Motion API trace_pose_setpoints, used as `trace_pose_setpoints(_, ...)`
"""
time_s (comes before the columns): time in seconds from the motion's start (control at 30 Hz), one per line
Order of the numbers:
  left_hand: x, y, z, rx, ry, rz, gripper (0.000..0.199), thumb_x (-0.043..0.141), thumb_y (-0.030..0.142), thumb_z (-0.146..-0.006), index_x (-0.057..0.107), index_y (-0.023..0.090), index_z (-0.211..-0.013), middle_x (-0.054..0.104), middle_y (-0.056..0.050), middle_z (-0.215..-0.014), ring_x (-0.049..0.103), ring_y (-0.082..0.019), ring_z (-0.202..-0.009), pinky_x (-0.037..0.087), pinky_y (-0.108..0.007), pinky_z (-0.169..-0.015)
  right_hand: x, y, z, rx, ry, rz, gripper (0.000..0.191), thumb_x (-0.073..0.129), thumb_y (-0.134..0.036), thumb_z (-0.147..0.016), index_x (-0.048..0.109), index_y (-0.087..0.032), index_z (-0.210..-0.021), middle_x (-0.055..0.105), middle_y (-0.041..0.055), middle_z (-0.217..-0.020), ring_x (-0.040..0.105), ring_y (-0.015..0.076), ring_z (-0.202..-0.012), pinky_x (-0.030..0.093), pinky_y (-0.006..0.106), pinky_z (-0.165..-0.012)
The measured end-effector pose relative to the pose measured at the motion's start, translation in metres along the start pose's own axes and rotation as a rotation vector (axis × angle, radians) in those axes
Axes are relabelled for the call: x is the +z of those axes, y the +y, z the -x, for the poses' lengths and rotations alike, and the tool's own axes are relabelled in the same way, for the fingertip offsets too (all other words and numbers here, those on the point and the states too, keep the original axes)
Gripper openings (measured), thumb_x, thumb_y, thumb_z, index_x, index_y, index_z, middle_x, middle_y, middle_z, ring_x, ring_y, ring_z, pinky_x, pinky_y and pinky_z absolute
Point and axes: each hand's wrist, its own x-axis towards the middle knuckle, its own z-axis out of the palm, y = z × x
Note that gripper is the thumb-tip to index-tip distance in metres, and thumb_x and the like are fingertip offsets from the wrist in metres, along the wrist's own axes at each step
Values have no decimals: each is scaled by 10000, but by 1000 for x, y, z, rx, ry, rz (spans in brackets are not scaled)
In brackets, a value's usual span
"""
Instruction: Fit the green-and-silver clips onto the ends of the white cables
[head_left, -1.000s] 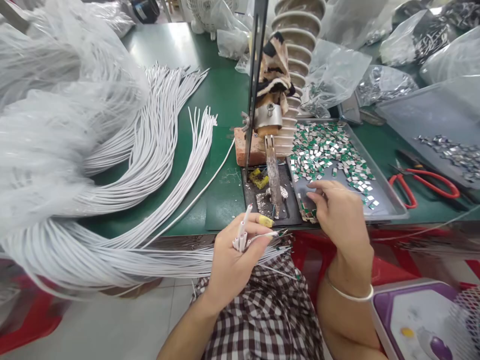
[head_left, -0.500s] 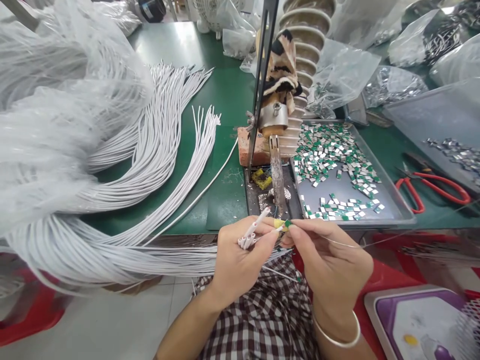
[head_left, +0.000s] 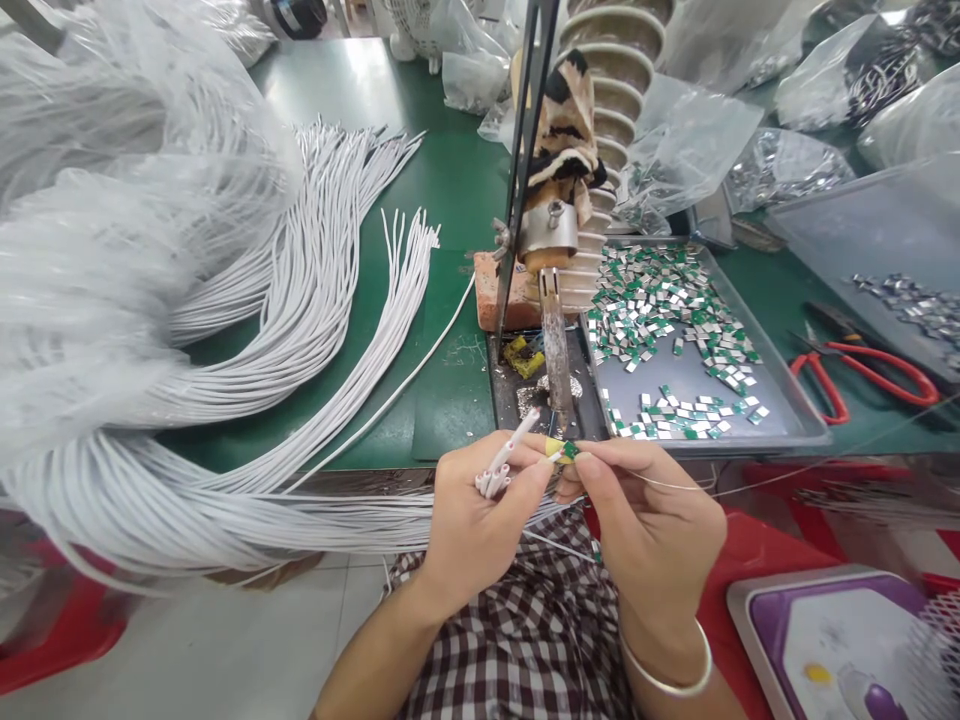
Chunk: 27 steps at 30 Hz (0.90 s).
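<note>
My left hand [head_left: 480, 520] is closed round several white cables [head_left: 495, 480], their cut ends poking up above the thumb. A yellow wrap [head_left: 553, 445] shows at its index fingertip. Between the two hands, just below the soldering iron's tip, sits a small green circuit board [head_left: 570, 451] with a white wire end against it. My right hand [head_left: 652, 510] pinches this board between thumb and fingers, and a thin strand of solder wire [head_left: 679, 487] runs from that hand to the right. The soldering iron [head_left: 553, 340] hangs tip down from a stand.
A metal tray [head_left: 645, 395] of small green boards lies right of the iron. Red-handled pliers [head_left: 862, 370] rest beyond it. A brick [head_left: 495, 290] stands behind the iron's dark tray [head_left: 510, 405]. Large bundles of white cable [head_left: 300, 330] and a plastic bag [head_left: 90, 290] cover the left side.
My right hand has shifted slightly left, and the green board has moved a little left and down with it. My left hand stays nearly in place, still gripping the cables.
</note>
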Motion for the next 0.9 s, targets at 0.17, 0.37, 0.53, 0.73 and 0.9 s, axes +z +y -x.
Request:
trace_pose_setpoints(0.17, -1, -2, 4, -12, 3, -14, 203, 589, 70, -844, 650, 167, -676, 778, -10, -807, 694, -113, -694, 530, -197, -663, 3, -1, 2, 8, 21, 8, 118, 636, -114, -877, 702, -212, -884, 687, -26, -647, 666, 104, -522, 569, 195, -501)
trace_pose_setpoints(0.37, -1, -2, 6, -25, -3, -34, 204, 580, 93, -857, 645, 164, -677, 772, -26, -799, 682, -128, -673, 528, -220, -646, 3, 2, 4, 38, 34, -5, 96, 642, -135, -880, 693, -216, -882, 690, -28, -641, 665, 108, -519, 572, 199, -497)
trace_pose_setpoints(0.53, -2, 0, 5, -35, -16, -4, 204, 585, 105, -856, 639, 165, -669, 772, -31, -802, 677, -132, -650, 531, -237, -631, 3, 1, 3, 52, 20, -39, 93, 636, -145, -884, 701, -212, -876, 685, -23, -616, 665, 118, -510, 568, 207, -477)
trace_pose_setpoints(0.73, -3, 2, 1, -62, -41, 32, 214, 584, 96, -852, 628, 169, -656, 773, -11, -803, 667, -110, -651, 524, -209, -632, 2, 2, 2, 76, -7, -102, 108, 626, -142, -892, 697, -223, -891, 691, -41, -626, 658, 104, -504, 563, 204, -480)
trace_pose_setpoints(0.9, -9, 3, -1, -40, -86, -30, 220, 578, 64, -836, 616, 169, -646, 762, -1, -786, 639, -94, -631, 481, -191, -584, 2, 3, 1, 80, -16, -97, 95, 637, -142, -881, 700, -213, -872, 688, -29, -628, 646, 101, -497, 547, 204, -477)
